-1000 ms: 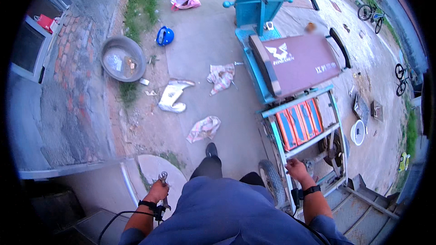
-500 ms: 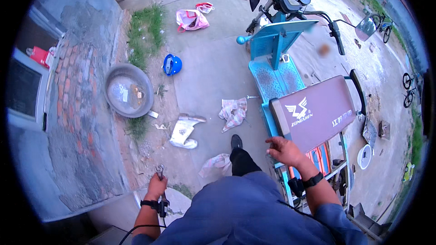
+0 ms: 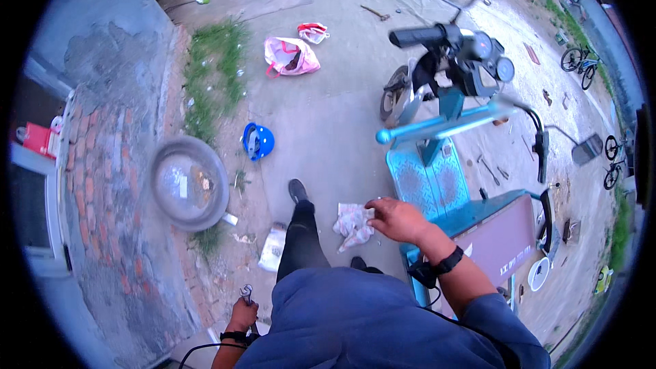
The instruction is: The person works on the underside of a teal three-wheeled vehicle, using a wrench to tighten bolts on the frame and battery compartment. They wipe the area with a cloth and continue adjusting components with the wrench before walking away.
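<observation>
My left hand (image 3: 244,316) hangs low at my left side, closed around a metal wrench (image 3: 246,292) whose jaw end sticks up past the fingers. Held out in front, my right hand (image 3: 404,221) looks empty, its fingers loosely bent and pointing left. It hovers between a crumpled patterned cloth or bag (image 3: 352,224) on the ground and a teal three-wheeler. The vehicle's footboard (image 3: 429,176) is ahead of that hand; the brown seat (image 3: 502,232) is partly covered by my forearm. Its handlebar (image 3: 447,39) stands farther ahead.
A large grey basin (image 3: 158,191) sits by the brick wall (image 3: 102,184) on the left. Nearby on the ground are a blue helmet (image 3: 268,142), a white boot (image 3: 272,249) and a pink bag (image 3: 294,46). Tools (image 3: 489,169) and a white bucket (image 3: 538,274) lie right of the vehicle.
I have stepped forward alongside the three-wheeler, so ground things sit lower in view and the handlebar is nearer. My right hand has moved forward from beside the seat. The wrench stays in my left hand.
</observation>
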Action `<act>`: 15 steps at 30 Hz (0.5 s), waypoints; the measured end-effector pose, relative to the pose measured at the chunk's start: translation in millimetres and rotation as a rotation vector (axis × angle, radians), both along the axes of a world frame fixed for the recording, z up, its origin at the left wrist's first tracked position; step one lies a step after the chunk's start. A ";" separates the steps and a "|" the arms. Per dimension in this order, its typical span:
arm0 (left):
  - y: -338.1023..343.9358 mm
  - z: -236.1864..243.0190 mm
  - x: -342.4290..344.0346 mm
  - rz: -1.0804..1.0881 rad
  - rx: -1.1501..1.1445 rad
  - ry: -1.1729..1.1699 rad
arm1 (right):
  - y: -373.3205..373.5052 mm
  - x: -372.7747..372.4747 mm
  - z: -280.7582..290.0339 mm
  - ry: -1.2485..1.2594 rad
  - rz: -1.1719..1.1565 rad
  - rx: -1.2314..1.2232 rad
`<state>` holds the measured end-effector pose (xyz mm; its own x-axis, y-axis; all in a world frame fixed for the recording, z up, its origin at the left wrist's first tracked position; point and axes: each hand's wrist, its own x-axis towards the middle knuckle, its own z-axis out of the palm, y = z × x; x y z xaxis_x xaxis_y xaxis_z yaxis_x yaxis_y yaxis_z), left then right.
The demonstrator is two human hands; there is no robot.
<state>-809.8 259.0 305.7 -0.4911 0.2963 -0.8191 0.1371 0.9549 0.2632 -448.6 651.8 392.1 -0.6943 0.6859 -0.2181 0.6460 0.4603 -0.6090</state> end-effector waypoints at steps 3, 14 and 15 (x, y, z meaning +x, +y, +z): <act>77.0 -27.6 -54.7 0.024 0.017 -0.030 | 73.2 -82.4 -18.5 -0.020 0.080 -0.023; 361.8 -2.3 -256.4 0.130 0.213 0.035 | 318.7 -355.8 -25.3 -0.084 0.292 -0.175; 386.5 8.5 -264.9 0.095 0.225 0.069 | 338.3 -369.3 -21.4 -0.086 0.287 -0.182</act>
<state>-1074.7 645.5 314.2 -0.5783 0.4171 -0.7012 0.0747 0.8829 0.4636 -817.9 990.1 370.7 -0.8269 0.4094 -0.3854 0.5586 0.5195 -0.6466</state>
